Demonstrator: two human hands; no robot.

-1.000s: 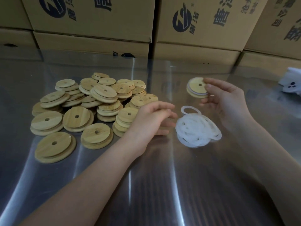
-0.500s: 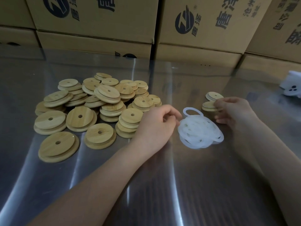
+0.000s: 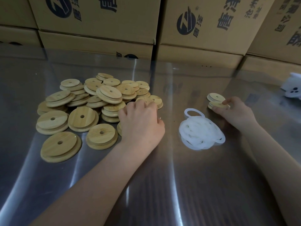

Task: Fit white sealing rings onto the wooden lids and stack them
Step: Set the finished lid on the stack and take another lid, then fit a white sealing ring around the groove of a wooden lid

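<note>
A heap of round wooden lids (image 3: 91,108), each with a small hole, lies on the left of the steel table (image 3: 179,185). My left hand (image 3: 140,123) reaches into the heap's right edge, and its fingers curl over a small lid (image 3: 156,100) there. A tangle of white sealing rings (image 3: 200,132) lies in the middle. To the right of the rings, my right hand (image 3: 234,111) pinches a ringed lid (image 3: 217,105) low on the table. That lid sits just in front of another finished lid (image 3: 215,97).
Stacked cardboard boxes (image 3: 101,26) with printed logos wall off the far edge of the table. A white object with dark dots (image 3: 293,90) sits at the far right. Bare steel stretches between my forearms.
My right hand has brought its lid down from mid-air to the table beside the finished lid. My left hand has moved from beside the rings onto the heap's edge.
</note>
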